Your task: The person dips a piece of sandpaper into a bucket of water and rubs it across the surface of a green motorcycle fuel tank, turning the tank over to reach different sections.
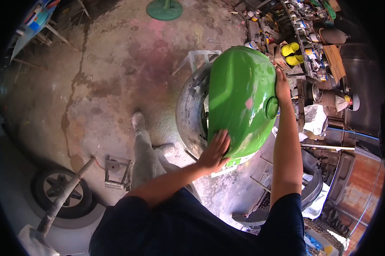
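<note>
A glossy green motorcycle fuel tank (239, 98) rests in front of me, its round green cap (272, 107) on the right side. A small pinkish patch marks its top. My left hand (216, 153) lies on the lower left edge of the tank, fingers stretched flat over the paint. Against the upper right side, my right hand (282, 87) grips the tank just above the cap, part of its fingers hidden. Under the tank a dusty grey ring, like an old tyre (188, 111), shows at the left.
A pale metal frame (192, 59) stands behind the tank. Shelves with cans (303, 25), yellow clogs (293, 53) and clutter line the right. A car wheel (62, 192), a wooden pole (66, 194) and a small stool (118, 170) are at lower left. A green round base (164, 10) stands far off.
</note>
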`<action>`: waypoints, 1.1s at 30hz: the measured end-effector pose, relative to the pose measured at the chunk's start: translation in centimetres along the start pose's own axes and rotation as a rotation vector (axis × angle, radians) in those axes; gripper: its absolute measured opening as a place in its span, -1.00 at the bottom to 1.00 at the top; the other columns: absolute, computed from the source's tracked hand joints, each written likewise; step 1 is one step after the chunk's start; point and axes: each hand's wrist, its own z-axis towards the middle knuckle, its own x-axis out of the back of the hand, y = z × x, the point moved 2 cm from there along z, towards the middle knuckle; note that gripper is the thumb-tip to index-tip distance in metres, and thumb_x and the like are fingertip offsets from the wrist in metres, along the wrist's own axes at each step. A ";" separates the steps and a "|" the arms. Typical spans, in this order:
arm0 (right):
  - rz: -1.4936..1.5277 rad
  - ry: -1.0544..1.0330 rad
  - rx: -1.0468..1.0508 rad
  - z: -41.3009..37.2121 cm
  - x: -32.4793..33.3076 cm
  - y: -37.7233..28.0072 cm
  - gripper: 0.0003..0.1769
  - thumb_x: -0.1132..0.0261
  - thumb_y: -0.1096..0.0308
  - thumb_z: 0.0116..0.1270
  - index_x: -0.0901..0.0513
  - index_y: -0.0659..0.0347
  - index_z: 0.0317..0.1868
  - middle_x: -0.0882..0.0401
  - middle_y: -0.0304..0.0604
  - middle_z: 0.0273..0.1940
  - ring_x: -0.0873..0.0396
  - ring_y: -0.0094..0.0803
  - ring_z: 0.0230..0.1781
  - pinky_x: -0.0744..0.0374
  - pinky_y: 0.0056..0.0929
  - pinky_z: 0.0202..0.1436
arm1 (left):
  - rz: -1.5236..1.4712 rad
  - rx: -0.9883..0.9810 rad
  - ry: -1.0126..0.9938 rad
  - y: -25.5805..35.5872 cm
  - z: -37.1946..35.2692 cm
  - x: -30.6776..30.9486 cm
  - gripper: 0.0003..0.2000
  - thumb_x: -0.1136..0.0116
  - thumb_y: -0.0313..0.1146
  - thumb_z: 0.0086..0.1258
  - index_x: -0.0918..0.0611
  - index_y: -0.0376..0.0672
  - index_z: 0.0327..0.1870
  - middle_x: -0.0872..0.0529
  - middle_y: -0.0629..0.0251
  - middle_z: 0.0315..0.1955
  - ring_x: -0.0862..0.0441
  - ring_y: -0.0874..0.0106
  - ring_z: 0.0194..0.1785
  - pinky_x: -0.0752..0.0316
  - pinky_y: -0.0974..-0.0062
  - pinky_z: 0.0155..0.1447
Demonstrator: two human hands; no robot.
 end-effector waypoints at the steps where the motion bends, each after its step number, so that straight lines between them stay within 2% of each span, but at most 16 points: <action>1: 0.021 -0.005 -0.007 0.2 -0.2 0.1 -0.29 0.01 -0.12 0.64 -0.46 0.35 0.44 -0.54 0.21 0.34 -0.47 -0.06 0.41 -0.33 -0.27 0.48 | 0.051 0.003 0.047 0.0 4.2 1.6 -0.17 -0.02 -0.01 0.58 0.01 -0.43 0.62 0.09 -0.32 0.61 0.14 -0.21 0.68 0.13 -0.11 0.69; 3: 0.037 -0.006 -0.020 0.1 -0.4 -0.1 -0.29 0.02 -0.13 0.64 -0.46 0.35 0.44 -0.55 0.21 0.33 -0.48 -0.04 0.40 -0.34 -0.27 0.47 | 0.070 -0.050 0.109 -0.7 9.5 3.8 -0.17 -0.04 -0.04 0.57 0.01 -0.43 0.62 0.08 -0.32 0.61 0.13 -0.21 0.68 0.13 -0.10 0.69; 5: 0.018 -0.002 -0.005 0.6 -0.2 0.5 -0.28 0.02 -0.14 0.64 -0.47 0.35 0.43 -0.55 0.21 0.32 -0.50 -0.03 0.37 -0.35 -0.27 0.46 | 0.046 -0.043 0.126 -0.3 9.6 3.7 -0.17 -0.05 -0.05 0.57 0.01 -0.42 0.62 0.08 -0.32 0.61 0.13 -0.22 0.68 0.12 -0.10 0.69; 9: 0.006 -0.018 -0.016 0.2 -0.1 -0.1 -0.27 0.02 -0.16 0.63 -0.46 0.35 0.43 -0.55 0.21 0.32 -0.49 -0.03 0.38 -0.35 -0.28 0.46 | -0.111 0.074 -0.016 0.4 -4.7 -1.1 -0.17 -0.04 -0.09 0.59 0.09 -0.36 0.65 0.16 -0.31 0.63 0.20 -0.24 0.69 0.13 -0.12 0.69; 10: 0.015 -0.015 -0.015 0.5 -0.1 0.4 -0.27 0.02 -0.16 0.63 -0.46 0.35 0.44 -0.55 0.21 0.33 -0.48 -0.03 0.39 -0.34 -0.28 0.47 | -0.132 0.091 -0.075 0.7 -5.7 -0.8 -0.18 -0.04 -0.12 0.60 0.09 -0.36 0.65 0.18 -0.31 0.63 0.21 -0.24 0.68 0.14 -0.11 0.69; 12: 0.031 -0.011 -0.011 0.8 -0.3 1.2 -0.26 0.02 -0.16 0.63 -0.45 0.34 0.45 -0.55 0.21 0.33 -0.48 -0.03 0.40 -0.34 -0.28 0.47 | -0.132 0.103 0.043 0.4 -3.3 -0.2 -0.21 -0.02 -0.13 0.61 0.07 -0.37 0.65 0.18 -0.29 0.63 0.21 -0.21 0.69 0.14 -0.07 0.70; 14: 0.034 -0.022 0.001 0.7 -0.1 0.9 -0.26 0.02 -0.15 0.63 -0.44 0.33 0.46 -0.53 0.20 0.35 -0.46 -0.03 0.42 -0.33 -0.28 0.48 | -0.111 0.160 0.117 -0.6 3.4 2.3 -0.22 -0.02 -0.15 0.61 0.05 -0.35 0.65 0.17 -0.25 0.64 0.22 -0.18 0.70 0.16 -0.03 0.71; 17: -0.020 -0.009 -0.015 -0.4 -0.1 -1.0 -0.25 0.05 -0.18 0.63 -0.45 0.30 0.47 -0.53 0.15 0.38 -0.47 -0.09 0.42 -0.32 -0.32 0.49 | -0.101 0.131 0.218 -1.1 6.9 3.3 -0.23 -0.02 -0.17 0.63 0.07 -0.31 0.66 0.16 -0.23 0.65 0.26 -0.14 0.71 0.19 -0.01 0.71; 22: -0.046 -0.003 -0.025 -0.3 -0.2 -0.4 -0.26 0.06 -0.18 0.63 -0.44 0.27 0.48 -0.51 0.14 0.40 -0.44 -0.09 0.45 -0.31 -0.30 0.51 | -0.322 0.316 0.113 2.2 -4.4 -0.7 -0.27 0.08 -0.18 0.69 0.13 -0.24 0.69 0.26 -0.21 0.66 0.34 -0.11 0.71 0.23 0.03 0.71; 23: -0.033 -0.009 -0.013 -0.3 -0.1 -0.4 -0.27 0.04 -0.16 0.63 -0.44 0.28 0.49 -0.51 0.15 0.40 -0.43 -0.08 0.46 -0.31 -0.29 0.51 | -0.313 0.326 0.072 1.8 -4.7 -0.9 -0.26 0.08 -0.16 0.69 0.14 -0.31 0.67 0.31 -0.21 0.65 0.36 -0.10 0.71 0.25 0.09 0.72; 26: 0.013 -0.014 -0.023 -0.5 0.0 -1.1 -0.30 0.02 -0.11 0.64 -0.43 0.28 0.49 -0.51 0.14 0.40 -0.42 -0.08 0.46 -0.31 -0.28 0.51 | -0.389 0.485 0.248 -2.3 0.6 -0.5 -0.25 0.10 -0.14 0.71 0.15 -0.40 0.65 0.28 -0.23 0.65 0.36 -0.05 0.72 0.27 0.16 0.72; 29: -0.005 -0.002 -0.003 -0.8 -0.1 -0.9 -0.29 0.05 -0.15 0.64 -0.45 0.26 0.48 -0.50 0.12 0.42 -0.43 -0.12 0.47 -0.30 -0.32 0.52 | -0.516 0.503 0.363 -3.5 4.5 1.7 -0.24 0.14 -0.10 0.72 0.16 -0.47 0.62 0.24 -0.24 0.65 0.35 0.03 0.73 0.30 0.24 0.72; 32: -0.024 0.000 0.026 -0.4 -0.2 -0.7 -0.29 0.07 -0.15 0.65 -0.46 0.26 0.47 -0.49 0.13 0.43 -0.42 -0.11 0.48 -0.29 -0.34 0.53 | -0.545 0.548 0.257 -1.4 -0.5 -0.1 -0.26 0.17 -0.10 0.73 0.14 -0.47 0.62 0.20 -0.24 0.65 0.33 0.09 0.73 0.31 0.27 0.72; 33: -0.033 -0.003 0.019 -0.3 -0.2 -1.0 -0.29 0.07 -0.15 0.65 -0.46 0.26 0.47 -0.49 0.13 0.42 -0.42 -0.10 0.48 -0.29 -0.34 0.53 | -0.635 0.624 0.236 -0.8 -2.9 -1.5 -0.27 0.22 -0.07 0.74 0.11 -0.48 0.62 0.18 -0.22 0.65 0.31 0.10 0.73 0.30 0.31 0.72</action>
